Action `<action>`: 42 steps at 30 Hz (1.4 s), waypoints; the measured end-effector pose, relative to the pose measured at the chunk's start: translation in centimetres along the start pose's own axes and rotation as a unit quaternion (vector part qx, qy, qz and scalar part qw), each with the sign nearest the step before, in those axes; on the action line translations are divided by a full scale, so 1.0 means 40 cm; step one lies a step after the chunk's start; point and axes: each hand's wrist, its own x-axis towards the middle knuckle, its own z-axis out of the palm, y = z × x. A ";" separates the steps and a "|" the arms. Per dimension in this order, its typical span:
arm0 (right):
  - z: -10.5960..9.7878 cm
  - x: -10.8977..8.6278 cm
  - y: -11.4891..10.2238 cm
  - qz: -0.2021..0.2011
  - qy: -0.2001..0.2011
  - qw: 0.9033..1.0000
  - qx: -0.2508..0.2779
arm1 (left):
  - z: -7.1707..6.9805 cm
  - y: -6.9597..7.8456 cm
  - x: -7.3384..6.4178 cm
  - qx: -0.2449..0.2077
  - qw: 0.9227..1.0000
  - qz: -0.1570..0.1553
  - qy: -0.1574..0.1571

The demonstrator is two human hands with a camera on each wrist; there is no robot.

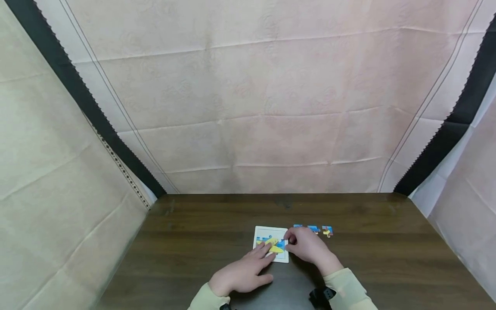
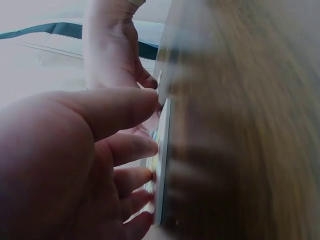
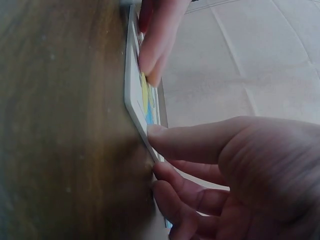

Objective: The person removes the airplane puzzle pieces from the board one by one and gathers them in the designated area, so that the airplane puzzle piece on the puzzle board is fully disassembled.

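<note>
A jigsaw puzzle board (image 1: pixel 271 230) with a white frame lies on the table, partly filled with blue and yellow pieces. My left hand (image 1: pixel 246 270) reaches over its lower left part, fingers extended and fingertips resting on the yellow area. In the left wrist view the left thumb (image 2: pixel 125 107) stays clear of the board's surface. At the board's right edge my right hand (image 1: pixel 308 247) has its fingers curled. In the right wrist view its thumb (image 3: pixel 185 142) touches the frame's edge while the other fingers bend beside the border. Any small piece under these fingertips is hidden.
Several loose puzzle pieces (image 1: pixel 327 230) lie in a row beyond the right hand, one partly covered by it. The brown wooden table (image 1: pixel 193 241) is bordered by pale fabric walls (image 1: pixel 271 107) at the back and sides.
</note>
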 end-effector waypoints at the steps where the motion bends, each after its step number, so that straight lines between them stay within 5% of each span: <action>1: -0.001 0.000 0.001 0.000 0.001 1.000 -0.001 | -0.001 -0.001 -0.004 0.000 1.000 0.004 0.001; 15: -0.019 -0.003 -0.027 0.030 0.009 0.999 -0.026 | 0.026 0.012 -0.007 0.105 0.993 0.020 0.050; 23: 0.026 0.042 -0.085 -0.027 0.063 0.997 -0.041 | 0.031 0.000 -0.015 0.100 0.995 0.010 0.028; 29: 0.058 0.066 -0.092 -0.095 0.013 0.995 0.010 | 0.035 0.003 -0.015 0.087 0.996 0.008 0.008; 42: 0.082 0.064 -0.096 -0.094 0.010 0.995 -0.034 | 0.026 0.003 -0.014 0.073 0.997 0.010 -0.008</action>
